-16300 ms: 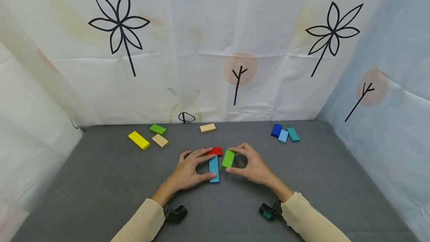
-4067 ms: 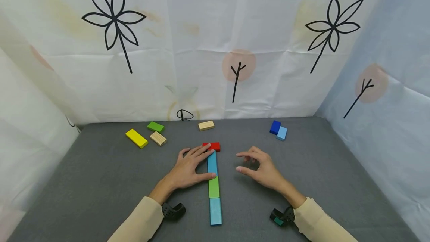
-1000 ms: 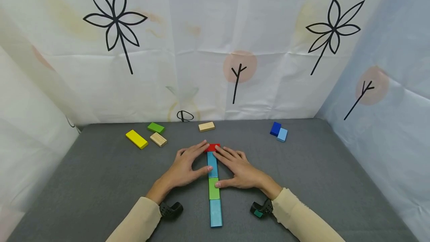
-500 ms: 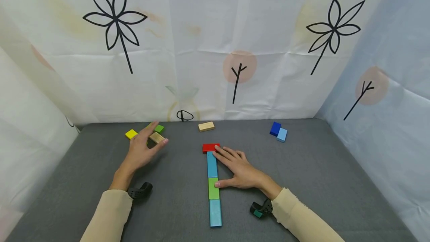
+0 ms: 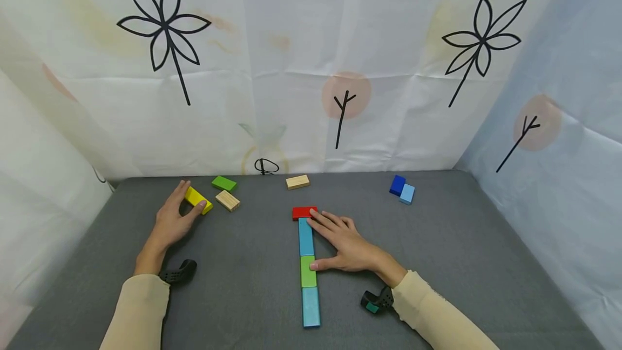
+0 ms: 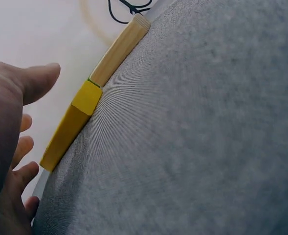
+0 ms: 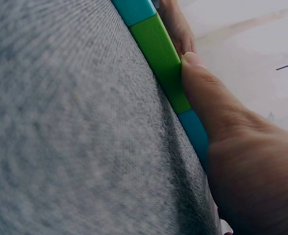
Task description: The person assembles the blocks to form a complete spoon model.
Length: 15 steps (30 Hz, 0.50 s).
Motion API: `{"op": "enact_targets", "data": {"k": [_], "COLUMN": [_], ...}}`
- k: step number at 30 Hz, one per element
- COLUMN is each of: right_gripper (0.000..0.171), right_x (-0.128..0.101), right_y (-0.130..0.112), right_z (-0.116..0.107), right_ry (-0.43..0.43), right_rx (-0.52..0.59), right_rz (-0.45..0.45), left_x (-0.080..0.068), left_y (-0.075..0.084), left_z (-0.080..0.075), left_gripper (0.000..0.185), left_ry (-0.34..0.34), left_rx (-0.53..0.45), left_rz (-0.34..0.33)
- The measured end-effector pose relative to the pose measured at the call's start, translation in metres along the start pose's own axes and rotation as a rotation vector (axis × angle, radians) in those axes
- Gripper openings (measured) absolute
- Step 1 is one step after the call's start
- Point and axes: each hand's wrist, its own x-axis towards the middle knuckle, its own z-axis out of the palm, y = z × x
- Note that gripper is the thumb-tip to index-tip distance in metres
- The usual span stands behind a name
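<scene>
My left hand [image 5: 170, 219] is at the yellow block [image 5: 198, 200], thumb and fingers spread about its near side. In the left wrist view the thumb [image 6: 38, 81] stands apart from that yellow block [image 6: 70, 125]. My right hand [image 5: 347, 244] lies over the column of blocks with its fingers extended. Its fingertips rest by the red block [image 5: 302, 213] and the upper blue block [image 5: 305, 237], and its thumb touches the green block [image 5: 308, 271]. Below the green one lies a teal block [image 5: 311, 307], end to end in line. The red block lies crosswise at the top.
Beside the yellow block lie a darker green block [image 5: 224, 183] and a wooden block [image 5: 228, 200]. Another wooden block [image 5: 297, 182] lies at the back middle. At the back right, a dark blue block [image 5: 397, 184] touches a light blue block [image 5: 407, 194].
My left hand has left the column and moved left, past the wooden block, to the yellow block. The right hand stays on the column. Earlier, the green and teal blocks joined the column.
</scene>
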Motion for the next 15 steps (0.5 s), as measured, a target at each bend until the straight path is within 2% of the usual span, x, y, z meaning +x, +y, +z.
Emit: {"op": "enact_targets", "data": {"k": [7, 15], "right_gripper": [0.092, 0.092], "right_x": [0.0006, 0.0003], "right_y": [-0.0001, 0.0004], "right_z": [-0.0007, 0.0008], "right_ry": [-0.001, 0.003], "right_rx": [0.001, 0.014], "right_rz": [-0.002, 0.001], "left_x": [0.0000, -0.0024], "left_y": [-0.0008, 0.0000], "left_z": [0.0013, 0.0026], "left_gripper": [0.078, 0.077], "left_ry": [0.006, 0.023], "left_rx": [0.050, 0.062], "left_rz": [-0.026, -0.046]}}
